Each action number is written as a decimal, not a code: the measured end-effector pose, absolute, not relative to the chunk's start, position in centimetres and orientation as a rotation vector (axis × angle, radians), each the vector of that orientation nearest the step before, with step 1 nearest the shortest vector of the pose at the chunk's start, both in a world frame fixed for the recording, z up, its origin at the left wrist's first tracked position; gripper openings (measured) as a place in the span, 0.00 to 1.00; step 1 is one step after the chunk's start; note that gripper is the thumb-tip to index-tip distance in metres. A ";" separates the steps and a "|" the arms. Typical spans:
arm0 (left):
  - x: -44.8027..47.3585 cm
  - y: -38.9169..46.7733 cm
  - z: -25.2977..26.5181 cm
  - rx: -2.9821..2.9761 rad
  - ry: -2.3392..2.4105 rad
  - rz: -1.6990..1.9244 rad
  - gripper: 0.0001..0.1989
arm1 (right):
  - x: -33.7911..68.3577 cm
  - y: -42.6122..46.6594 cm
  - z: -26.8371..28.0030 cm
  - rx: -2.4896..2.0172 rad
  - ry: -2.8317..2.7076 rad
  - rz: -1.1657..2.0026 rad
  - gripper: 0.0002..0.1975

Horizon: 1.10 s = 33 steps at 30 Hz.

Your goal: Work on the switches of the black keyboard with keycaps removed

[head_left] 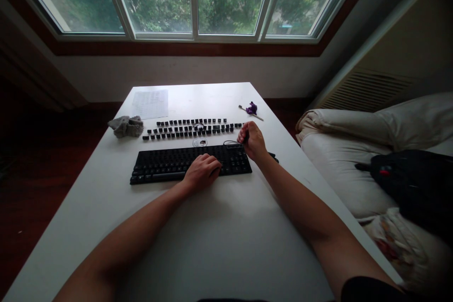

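Observation:
A black keyboard [163, 164] lies on the white table. My left hand [202, 171] rests palm down on its front edge, right of the middle, with the fingers laid over the keys. Just above the keyboard's far right corner, my right hand [253, 141] is closed like a fist. Whatever its fingers hold, if anything, is hidden. Loose black keycaps [177, 129] stand in rows behind the keyboard. Between these rows and the keyboard is a small clear round lid or dish [200, 142] with something dark in it.
A grey cloth [126, 126] is crumpled at the table's left edge, near a printed paper sheet [150, 104]. At the far right lie a toothbrush [259, 117] and a purple lump [252, 108]. Beside the white table [198, 245] stands a pale sofa [329, 170] with a black bag [414, 184].

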<state>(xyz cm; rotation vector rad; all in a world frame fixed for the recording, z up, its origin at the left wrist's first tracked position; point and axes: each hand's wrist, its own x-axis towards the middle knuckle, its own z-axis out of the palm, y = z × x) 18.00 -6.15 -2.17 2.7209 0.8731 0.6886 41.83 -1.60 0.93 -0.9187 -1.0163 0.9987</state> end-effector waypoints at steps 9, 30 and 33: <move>18.1 -6.2 -2.2 2.728 0.879 0.678 0.07 | 41.3 -2.0 0.9 -0.924 -1.037 0.999 0.24; 18.0 -6.1 -2.0 2.736 0.867 0.676 0.07 | 41.7 -3.0 1.1 -0.933 -1.448 1.086 0.21; 17.9 -6.1 -1.9 2.735 0.860 0.669 0.07 | 42.2 -3.4 1.4 -0.913 -1.503 1.128 0.20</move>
